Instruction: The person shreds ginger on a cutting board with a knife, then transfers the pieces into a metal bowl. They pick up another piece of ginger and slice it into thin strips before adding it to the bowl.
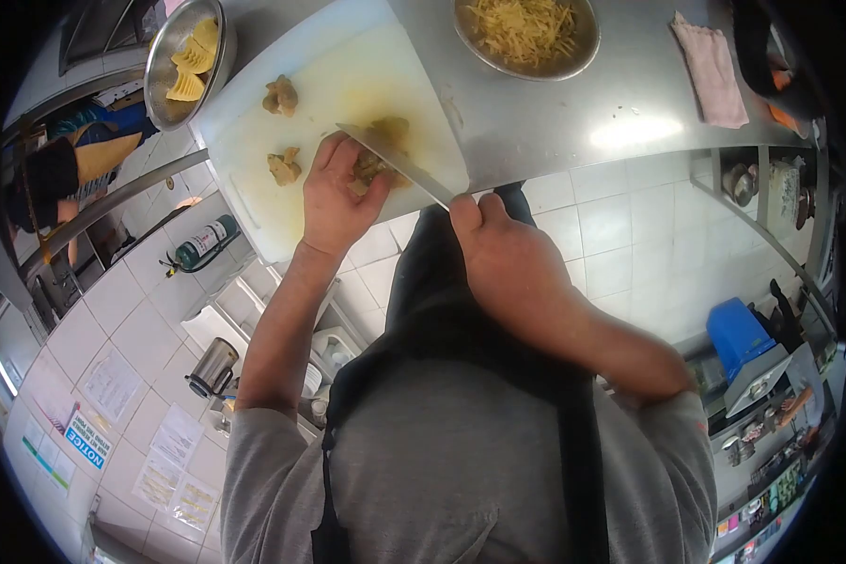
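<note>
My right hand (508, 249) is wrapped round the handle of a kitchen knife (399, 164). The blade runs up and left over the white cutting board (254, 202), right beside my left fingertips. With fingers curled, my left hand (343, 202) presses a brownish, lumpy piece of food (371, 167) onto the board, partly hidden under the fingers and blade. Wet yellowish-brown food lies just past the blade. Left of my left hand are two more brown lumps, one lower (284, 166) and one farther up (279, 96).
A metal colander (155, 70) with yellow ridged wedges stands at the board's upper left. Beyond the board to the right, a metal bowl (526, 70) holds yellow shreds on the steel counter (573, 113). A pink cloth (710, 75) lies farther right. Another person (52, 183) is at far left.
</note>
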`<state>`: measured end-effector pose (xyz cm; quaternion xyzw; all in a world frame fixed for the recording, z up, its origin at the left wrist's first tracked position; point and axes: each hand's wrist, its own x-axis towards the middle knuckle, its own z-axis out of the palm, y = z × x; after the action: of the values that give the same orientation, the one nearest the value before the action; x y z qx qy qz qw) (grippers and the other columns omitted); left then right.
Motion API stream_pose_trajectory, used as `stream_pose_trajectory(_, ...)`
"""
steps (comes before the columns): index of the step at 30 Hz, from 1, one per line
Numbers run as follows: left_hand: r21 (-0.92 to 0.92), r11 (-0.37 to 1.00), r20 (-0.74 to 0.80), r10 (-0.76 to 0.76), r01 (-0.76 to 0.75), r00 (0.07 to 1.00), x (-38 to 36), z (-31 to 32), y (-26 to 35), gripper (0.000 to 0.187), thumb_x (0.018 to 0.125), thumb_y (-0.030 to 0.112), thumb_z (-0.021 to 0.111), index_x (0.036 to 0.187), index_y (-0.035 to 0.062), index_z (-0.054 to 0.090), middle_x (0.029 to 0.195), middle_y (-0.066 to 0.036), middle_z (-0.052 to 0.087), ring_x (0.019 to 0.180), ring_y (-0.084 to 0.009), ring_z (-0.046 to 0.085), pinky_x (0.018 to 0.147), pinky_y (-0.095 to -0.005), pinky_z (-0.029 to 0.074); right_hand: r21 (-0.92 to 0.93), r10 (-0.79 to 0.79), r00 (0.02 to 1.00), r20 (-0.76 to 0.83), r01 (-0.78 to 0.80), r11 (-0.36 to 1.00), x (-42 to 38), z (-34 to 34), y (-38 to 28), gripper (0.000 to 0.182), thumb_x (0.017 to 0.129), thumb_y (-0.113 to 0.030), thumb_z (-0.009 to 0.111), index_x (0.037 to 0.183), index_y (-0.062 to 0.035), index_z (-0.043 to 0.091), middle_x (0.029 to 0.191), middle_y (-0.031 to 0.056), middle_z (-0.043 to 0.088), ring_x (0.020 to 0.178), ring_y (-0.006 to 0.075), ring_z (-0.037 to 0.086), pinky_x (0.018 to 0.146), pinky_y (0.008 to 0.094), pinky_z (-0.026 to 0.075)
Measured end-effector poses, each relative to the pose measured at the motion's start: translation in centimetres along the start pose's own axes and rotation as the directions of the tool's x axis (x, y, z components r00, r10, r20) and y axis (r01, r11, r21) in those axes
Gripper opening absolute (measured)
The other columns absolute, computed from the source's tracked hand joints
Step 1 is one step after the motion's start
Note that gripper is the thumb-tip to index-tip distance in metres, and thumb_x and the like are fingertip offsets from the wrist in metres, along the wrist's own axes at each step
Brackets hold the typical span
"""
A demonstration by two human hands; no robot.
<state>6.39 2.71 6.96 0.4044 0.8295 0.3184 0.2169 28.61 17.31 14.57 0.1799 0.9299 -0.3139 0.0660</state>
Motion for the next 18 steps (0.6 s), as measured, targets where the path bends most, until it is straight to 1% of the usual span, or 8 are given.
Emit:
stream_pose_trajectory(3,0.048,0.998,-0.008,0.04,-0.039,0.999,0.2,0.2,-0.4,0.045,0.085,0.009,0.085,0.127,0.0052,0.073,0.13,-0.015,0.072,0.105,-0.0318,0.077,0.084,-0.0394,0.066,-0.012,0.015,1.0,0.005,-0.015,1.0,-0.1,0.0,0.1,0.023,0.097,-0.004,0.066,0.116,0.0029,0.055,0.099,0.0223,0.07,0.067,0.0284,0.078,0.055,0.0365,0.063)
stream_pose_trajectory(9,0.061,0.997,-0.005,0.049,-0.049,0.999,0.3,0.1,-0.4,0.045,0.084,0.009,0.085,0.127,0.0052,0.073,0.129,-0.015,0.072,0.103,-0.0326,0.077,0.085,-0.0403,0.066,0.011,0.003,1.0,-0.021,-0.003,1.0,1.1,1.0,0.6,0.022,0.097,-0.004,0.066,0.115,0.0025,0.055,0.099,0.0225,0.07,0.067,0.0293,0.078,0.055,0.0366,0.063)
stream_pose_trajectory(14,0.031,0.999,0.003,0.033,-0.034,0.999,0.5,-0.1,-0.3,0.044,0.083,0.009,0.086,0.125,0.0055,0.073,0.129,-0.015,0.073,0.105,-0.0337,0.077,0.086,-0.0406,0.066,0.014,-0.013,0.999,-0.03,0.013,1.0,1.8,1.2,0.3,0.022,0.097,-0.004,0.066,0.113,0.0022,0.053,0.098,0.0226,0.07,0.067,0.0304,0.078,0.054,0.0375,0.063)
stream_pose_trajectory(16,0.031,0.999,-0.003,0.03,-0.03,1.0,0.4,0.0,-0.4,0.043,0.083,0.009,0.086,0.124,0.0055,0.073,0.129,-0.015,0.073,0.105,-0.034,0.077,0.087,-0.0407,0.066,0.008,0.029,1.0,-0.013,-0.028,1.0,1.0,1.2,0.3,0.022,0.097,-0.003,0.066,0.114,0.0024,0.053,0.097,0.0219,0.069,0.068,0.0313,0.078,0.055,0.0386,0.064)
stream_pose_trajectory(18,0.03,0.999,-0.009,0.043,-0.042,0.999,0.4,0.0,-0.4,0.041,0.083,0.009,0.086,0.122,0.0057,0.074,0.13,-0.015,0.073,0.106,-0.0341,0.078,0.089,-0.0409,0.066,0.006,0.035,0.999,0.004,-0.036,0.999,1.3,1.5,0.3,0.022,0.097,-0.004,0.066,0.114,0.0021,0.053,0.097,0.0215,0.069,0.068,0.0313,0.078,0.056,0.0387,0.064)
